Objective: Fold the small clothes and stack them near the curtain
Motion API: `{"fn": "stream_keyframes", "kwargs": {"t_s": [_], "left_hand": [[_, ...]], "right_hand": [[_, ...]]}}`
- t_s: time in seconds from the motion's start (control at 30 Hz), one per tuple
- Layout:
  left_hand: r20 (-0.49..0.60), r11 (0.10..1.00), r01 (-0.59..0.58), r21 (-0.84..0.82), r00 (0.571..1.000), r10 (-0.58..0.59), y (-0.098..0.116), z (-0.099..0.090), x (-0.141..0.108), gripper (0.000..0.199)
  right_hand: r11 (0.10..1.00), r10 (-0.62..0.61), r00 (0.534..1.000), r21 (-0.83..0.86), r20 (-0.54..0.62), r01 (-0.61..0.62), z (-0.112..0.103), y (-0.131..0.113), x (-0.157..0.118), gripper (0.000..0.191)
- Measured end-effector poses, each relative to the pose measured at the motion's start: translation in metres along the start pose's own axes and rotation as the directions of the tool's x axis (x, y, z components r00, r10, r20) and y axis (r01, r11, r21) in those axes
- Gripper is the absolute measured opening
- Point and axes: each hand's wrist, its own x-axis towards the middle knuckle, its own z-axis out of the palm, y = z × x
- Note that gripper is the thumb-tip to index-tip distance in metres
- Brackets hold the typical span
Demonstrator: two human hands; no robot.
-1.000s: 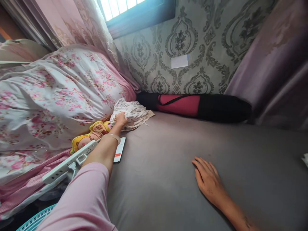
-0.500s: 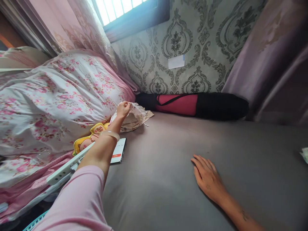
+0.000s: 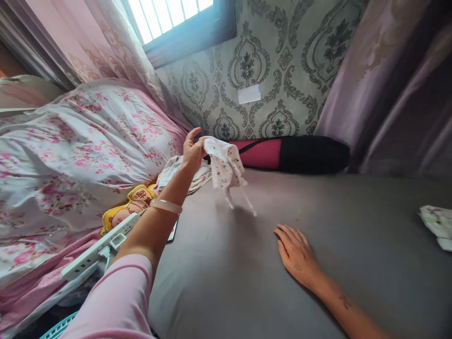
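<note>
My left hand pinches a small white cloth garment with a sparse brown print and tie strings, which hangs above the grey sheet. Its exact kind is unclear. Behind my left wrist lies a pile of pale folded cloth. Flat on the sheet rests my right hand, fingers stretched out and nothing in them. A phone is mostly hidden under my left forearm.
A long black and pink bag lies against the patterned wall. On the left are a floral quilt, a yellow cartoon cushion and a white power strip. Folded cloth sits at the far right.
My left hand has lifted the white garment off the pile and moved it to the right. My right hand stays flat on the sheet. The view has turned slightly to the right.
</note>
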Motion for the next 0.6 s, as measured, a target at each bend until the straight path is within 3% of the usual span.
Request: {"fn": "stream_keyframes", "kwargs": {"t_s": [0.13,0.3,0.47,0.6], "left_hand": [[0.170,0.998,0.061,-0.033,0.984,-0.054,0.009,0.030,-0.028,0.027],[0.297,0.999,0.038,-0.031,0.954,-0.027,0.003,0.055,-0.060,0.047],[0.409,0.983,-0.181,-0.002,0.897,0.166,-0.011,0.070,-0.079,0.060],[0.441,0.900,-0.428,0.089,0.827,0.349,-0.011,0.077,-0.092,0.060]], "right_hand": [[1.000,0.005,1.000,0.013,0.006,-0.005,-0.001,0.000,0.000,0.038],[0.997,0.022,1.000,0.075,-0.007,-0.022,-0.004,-0.001,0.001,0.037],[0.987,0.043,0.999,0.156,-0.001,-0.042,-0.008,0.001,0.000,0.038],[0.966,0.064,0.998,0.252,-0.018,-0.057,-0.016,-0.002,0.003,0.040]]}}
